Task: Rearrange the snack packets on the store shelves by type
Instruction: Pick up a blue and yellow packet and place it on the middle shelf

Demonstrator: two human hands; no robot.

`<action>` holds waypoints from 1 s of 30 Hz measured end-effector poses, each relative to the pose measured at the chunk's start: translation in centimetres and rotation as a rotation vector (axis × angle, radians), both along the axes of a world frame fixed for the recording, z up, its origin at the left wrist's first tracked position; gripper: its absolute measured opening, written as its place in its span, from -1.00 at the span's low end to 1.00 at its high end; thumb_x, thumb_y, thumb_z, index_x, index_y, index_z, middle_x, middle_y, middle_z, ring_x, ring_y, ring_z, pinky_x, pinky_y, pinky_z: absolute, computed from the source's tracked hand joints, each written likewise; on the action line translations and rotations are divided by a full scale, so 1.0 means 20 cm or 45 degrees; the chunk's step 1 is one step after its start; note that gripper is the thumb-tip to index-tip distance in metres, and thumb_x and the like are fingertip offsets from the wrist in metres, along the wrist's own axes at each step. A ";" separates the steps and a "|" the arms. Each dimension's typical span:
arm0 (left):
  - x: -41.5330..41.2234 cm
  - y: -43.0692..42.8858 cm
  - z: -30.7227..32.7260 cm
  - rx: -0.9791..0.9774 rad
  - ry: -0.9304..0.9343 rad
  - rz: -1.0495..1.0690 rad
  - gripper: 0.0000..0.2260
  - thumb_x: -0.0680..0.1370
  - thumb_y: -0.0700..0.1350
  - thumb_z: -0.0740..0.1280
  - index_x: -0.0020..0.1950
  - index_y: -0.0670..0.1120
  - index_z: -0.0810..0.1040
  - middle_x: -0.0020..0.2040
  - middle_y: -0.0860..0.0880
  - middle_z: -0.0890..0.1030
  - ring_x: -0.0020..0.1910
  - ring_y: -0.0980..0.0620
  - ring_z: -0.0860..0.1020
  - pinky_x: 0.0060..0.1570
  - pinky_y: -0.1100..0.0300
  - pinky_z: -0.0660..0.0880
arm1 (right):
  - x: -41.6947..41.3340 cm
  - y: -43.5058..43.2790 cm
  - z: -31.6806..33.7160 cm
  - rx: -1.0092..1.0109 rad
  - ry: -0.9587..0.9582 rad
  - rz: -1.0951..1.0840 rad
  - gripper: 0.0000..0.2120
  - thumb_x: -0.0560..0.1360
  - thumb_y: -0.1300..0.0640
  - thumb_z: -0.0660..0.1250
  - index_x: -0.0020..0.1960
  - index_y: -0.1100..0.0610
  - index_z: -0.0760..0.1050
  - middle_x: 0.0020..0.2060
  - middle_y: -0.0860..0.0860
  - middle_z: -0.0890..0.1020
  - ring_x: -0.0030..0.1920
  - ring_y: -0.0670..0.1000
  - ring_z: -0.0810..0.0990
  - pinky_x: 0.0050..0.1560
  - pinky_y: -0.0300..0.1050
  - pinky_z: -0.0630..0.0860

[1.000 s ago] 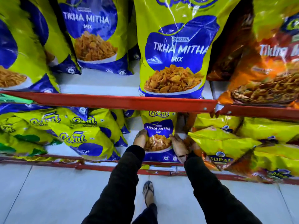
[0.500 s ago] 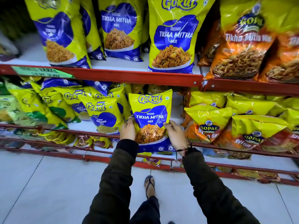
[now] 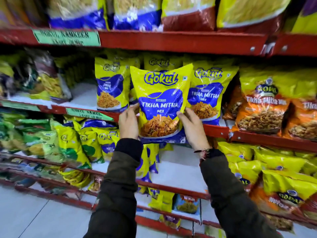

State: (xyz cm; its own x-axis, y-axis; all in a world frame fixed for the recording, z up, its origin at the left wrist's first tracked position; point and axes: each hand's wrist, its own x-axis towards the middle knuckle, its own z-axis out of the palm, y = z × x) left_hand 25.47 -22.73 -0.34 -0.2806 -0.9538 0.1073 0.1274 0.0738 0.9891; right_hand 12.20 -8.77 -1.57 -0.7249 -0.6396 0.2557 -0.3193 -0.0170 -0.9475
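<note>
I hold a yellow and blue Gokul Tikha Mitha Mix packet (image 3: 160, 100) upright in front of the middle shelf. My left hand (image 3: 128, 123) grips its lower left edge and my right hand (image 3: 191, 127) grips its lower right edge. Behind it on that shelf stand matching Gokul Tikha Mitha packets (image 3: 208, 95) to the right and another yellow and blue Gokul packet (image 3: 111, 86) to the left. Orange and yellow Gopal Tikha Mitha packets (image 3: 264, 107) fill the shelf further right.
Red shelf rails (image 3: 171, 42) run across above and below. Green and yellow packets (image 3: 56, 141) lean on the lower left shelf, yellow Gopal packets (image 3: 277, 169) on the lower right. A bare white patch (image 3: 180, 167) lies on the lower shelf. Grey floor tiles (image 3: 34, 219) are below.
Both hands lifted the Tikha Mitha packet off the low shelf and raised it to the shelf above. The view tilted upward with it.
</note>
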 end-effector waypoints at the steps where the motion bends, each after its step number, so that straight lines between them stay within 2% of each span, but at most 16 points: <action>1: -0.03 -0.05 0.04 -0.035 0.020 -0.013 -0.63 0.66 -0.12 0.07 0.25 -0.20 0.61 0.28 -0.22 0.63 0.32 -0.19 0.56 0.40 -0.13 0.41 | -0.03 -0.05 0.04 -0.020 0.016 -0.018 -0.45 0.58 -0.08 0.29 0.51 0.10 0.36 0.49 0.02 0.42 0.42 -0.12 0.34 0.40 -0.15 0.25; 3: -0.10 -0.17 0.11 -0.116 0.051 -0.048 -0.64 0.67 -0.12 0.07 0.26 -0.19 0.60 0.31 -0.20 0.61 0.35 -0.15 0.54 0.44 -0.11 0.40 | -0.09 -0.17 0.11 -0.067 0.066 -0.050 -0.44 0.58 -0.09 0.29 0.52 0.10 0.35 0.49 0.01 0.43 0.42 -0.12 0.36 0.42 -0.14 0.26; 6: -0.22 -0.34 0.16 -0.071 0.233 -0.132 -0.66 0.67 -0.13 0.09 0.30 -0.21 0.56 0.37 -0.23 0.56 0.42 -0.16 0.48 0.50 -0.12 0.33 | -0.14 -0.34 0.15 -0.104 0.147 -0.089 -0.48 0.59 -0.08 0.29 0.48 0.11 0.37 0.42 0.02 0.52 0.46 0.03 0.44 0.49 0.06 0.33; 9: -0.30 -0.52 0.11 0.001 0.336 -0.199 -0.65 0.66 -0.11 0.09 0.30 -0.19 0.56 0.37 -0.22 0.56 0.41 -0.16 0.49 0.49 -0.13 0.35 | -0.17 -0.49 0.12 -0.152 0.159 -0.113 -0.58 0.60 0.00 0.30 0.42 0.08 0.39 0.30 -0.06 0.59 0.34 -0.05 0.52 0.41 -0.02 0.41; 12: -0.36 -0.64 0.02 0.095 0.295 -0.286 -0.67 0.65 -0.07 0.10 0.23 -0.10 0.60 0.34 -0.16 0.58 0.38 -0.11 0.51 0.50 -0.13 0.33 | -0.20 -0.59 0.05 -0.105 0.131 -0.154 -0.56 0.60 0.04 0.30 0.45 0.12 0.38 0.37 0.01 0.55 0.39 -0.01 0.47 0.44 -0.02 0.37; 15: -0.43 -0.71 -0.08 0.159 0.139 -0.427 -0.61 0.66 0.02 0.14 0.33 -0.16 0.55 0.40 -0.16 0.54 0.45 -0.11 0.46 0.53 -0.06 0.27 | -0.24 -0.65 -0.04 -0.007 0.064 -0.243 -0.51 0.61 0.02 0.28 0.49 0.18 0.36 0.42 0.10 0.51 0.45 0.07 0.44 0.46 0.00 0.33; 16: -0.43 -0.71 -0.10 0.088 0.024 -0.454 -0.57 0.65 0.09 0.15 0.33 -0.16 0.55 0.38 -0.10 0.54 0.41 -0.06 0.47 0.50 0.07 0.28 | -0.26 -0.66 -0.06 0.021 0.048 -0.269 -0.52 0.62 0.01 0.26 0.48 0.19 0.36 0.42 0.12 0.51 0.45 0.12 0.44 0.45 0.01 0.34; 18: -0.44 -0.72 -0.14 -0.124 -0.133 -0.404 -0.60 0.63 0.15 0.17 0.22 -0.10 0.59 0.20 0.01 0.56 0.21 0.05 0.47 0.17 0.36 0.28 | -0.28 -0.68 -0.09 0.080 0.038 -0.319 -0.54 0.63 -0.03 0.22 0.45 0.17 0.40 0.35 0.12 0.56 0.42 0.17 0.46 0.32 -0.04 0.36; 19: -0.44 -0.73 -0.13 -0.181 -0.147 -0.376 -0.59 0.63 0.16 0.18 0.25 -0.09 0.59 0.13 0.03 0.53 0.15 0.08 0.45 0.03 0.39 0.25 | -0.30 -0.69 -0.09 0.099 0.036 -0.335 -0.56 0.63 -0.04 0.21 0.43 0.14 0.41 0.26 0.09 0.58 0.38 0.18 0.48 0.22 -0.08 0.33; 21: -0.44 -0.76 -0.09 -0.160 -0.157 -0.341 -0.57 0.61 0.21 0.18 0.21 -0.06 0.62 0.05 0.04 0.52 0.08 0.07 0.44 0.03 0.32 0.23 | -0.33 -0.70 -0.06 0.061 0.022 -0.364 -0.60 0.62 0.02 0.21 0.42 0.11 0.42 0.13 0.00 0.55 0.32 0.15 0.50 0.16 -0.11 0.30; 23: -0.45 -0.78 -0.03 -0.092 -0.162 -0.328 -0.62 0.60 0.24 0.17 -0.08 0.00 0.61 -0.11 0.03 0.54 -0.11 0.05 0.48 -0.06 0.22 0.37 | -0.36 -0.72 -0.01 -0.059 0.010 -0.409 -0.63 0.60 0.10 0.20 0.38 0.14 0.46 0.17 0.03 0.58 0.30 0.15 0.52 0.20 -0.10 0.37; 24: -0.45 -0.79 0.01 -0.077 -0.148 -0.327 -0.62 0.60 0.23 0.18 -0.18 -0.01 0.56 -0.20 0.01 0.53 -0.21 0.06 0.48 -0.15 0.29 0.44 | -0.38 -0.73 0.02 -0.127 -0.016 -0.425 -0.66 0.60 0.11 0.19 0.34 0.16 0.49 0.19 0.04 0.60 0.30 0.15 0.53 0.26 -0.08 0.40; 25: -0.47 -0.80 0.04 -0.043 -0.081 -0.359 -0.65 0.61 0.19 0.21 -0.16 -0.03 0.57 -0.19 -0.03 0.57 -0.19 0.03 0.53 -0.12 0.34 0.49 | -0.39 -0.74 0.06 -0.179 -0.048 -0.426 -0.67 0.62 0.11 0.20 0.33 0.17 0.51 0.21 0.03 0.61 0.29 0.12 0.54 0.31 -0.08 0.40; 26: -0.49 -0.81 0.07 -0.016 0.009 -0.405 -0.70 0.62 0.14 0.23 -0.05 -0.05 0.62 -0.09 -0.09 0.63 -0.08 -0.02 0.58 0.05 0.28 0.52 | -0.40 -0.75 0.09 -0.205 -0.058 -0.428 -0.69 0.63 0.08 0.22 0.30 0.17 0.53 0.19 0.01 0.61 0.25 0.06 0.55 0.29 -0.12 0.40; 28: -0.53 -0.83 0.12 -0.051 0.110 -0.430 -0.76 0.62 0.02 0.28 0.04 -0.12 0.63 0.01 -0.11 0.64 0.04 -0.02 0.56 0.24 0.04 0.48 | -0.42 -0.75 0.14 -0.265 -0.024 -0.447 -0.79 0.61 0.06 0.30 0.14 0.14 0.60 0.05 0.01 0.66 0.03 -0.11 0.62 0.09 -0.31 0.44; 30: -0.55 -0.85 0.13 -0.132 0.138 -0.360 -0.81 0.60 -0.06 0.33 -0.13 -0.15 0.58 -0.19 -0.09 0.53 -0.17 0.03 0.46 -0.01 0.07 0.44 | -0.45 -0.75 0.17 -0.325 0.020 -0.505 -0.91 0.56 0.12 0.38 -0.03 0.14 0.61 -0.12 0.08 0.69 -0.25 -0.32 0.61 -0.15 -0.46 0.44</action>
